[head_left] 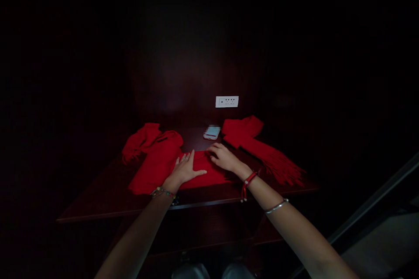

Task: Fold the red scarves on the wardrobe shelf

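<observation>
A red scarf [152, 170] lies laid out across the dark wooden surface in front of me. My left hand [187, 169] rests flat on it, fingers spread and thumb out to the right, so it is open. At the scarf's far edge, my right hand [221, 155] has its fingers bent and gathered on the fabric. The fingertips are partly hidden, but they look closed on the cloth. Further right lies another red scarf piece [250, 141] with a fringed end. At the left, a bunched red part [144, 139] also ends in fringe.
A phone [212, 132] lies behind the scarf, its screen partly blurred out. A white socket plate [227, 102] is fixed to the dark back panel. The wooden surface [94, 202] has a front edge near my wrists. The surroundings are very dark.
</observation>
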### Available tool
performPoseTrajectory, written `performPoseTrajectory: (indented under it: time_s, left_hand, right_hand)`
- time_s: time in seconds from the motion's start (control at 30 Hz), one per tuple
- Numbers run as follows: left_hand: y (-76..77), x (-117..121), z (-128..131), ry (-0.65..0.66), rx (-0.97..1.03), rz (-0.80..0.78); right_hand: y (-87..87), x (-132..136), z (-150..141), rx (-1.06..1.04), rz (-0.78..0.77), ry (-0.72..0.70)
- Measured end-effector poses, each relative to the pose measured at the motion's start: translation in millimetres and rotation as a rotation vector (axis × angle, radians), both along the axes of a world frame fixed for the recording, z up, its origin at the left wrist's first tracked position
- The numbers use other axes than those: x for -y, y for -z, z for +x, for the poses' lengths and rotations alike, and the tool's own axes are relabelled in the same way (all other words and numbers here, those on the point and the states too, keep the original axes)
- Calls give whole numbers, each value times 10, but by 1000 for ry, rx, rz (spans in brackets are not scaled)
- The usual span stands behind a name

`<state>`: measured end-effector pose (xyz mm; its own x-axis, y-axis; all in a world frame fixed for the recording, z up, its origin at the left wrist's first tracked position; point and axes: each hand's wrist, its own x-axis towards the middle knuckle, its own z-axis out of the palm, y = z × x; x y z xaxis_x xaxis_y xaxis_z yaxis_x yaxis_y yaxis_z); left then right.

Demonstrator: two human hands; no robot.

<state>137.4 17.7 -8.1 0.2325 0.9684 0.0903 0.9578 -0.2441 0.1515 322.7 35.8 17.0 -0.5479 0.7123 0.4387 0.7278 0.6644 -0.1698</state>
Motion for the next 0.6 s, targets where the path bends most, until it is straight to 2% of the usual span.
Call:
performPoseTrajectory:
  time_s: [0.1, 0.2, 0.27, 0.43, 0.5, 0.53, 0.6]
  left_hand:
    - [1, -7, -4, -13, 48, 9]
    - [1, -11, -9, -23, 77, 17]
    - [-3, -6, -7, -34, 65, 11]
    - [-4, 7, 4, -29, -7, 31]
    - [15, -5, 2, -4, -34, 44]
    - [29, -16, -1, 7, -44, 56]
    - [62, -43, -8, 27, -56, 86]
  right_hand:
    - [-14, -101, -310, 191, -81, 43]
    - [17, -221, -366, 277, -139, 181]
    - [44, -301, -248, 260, -134, 284]
    - [81, -416, 286, 192, -99, 527]
    - [81, -400, 412, 107, -49, 510]
    - [80, -377, 430, 48, -15, 448]
    - [79, -308, 372, -44, 50, 229]
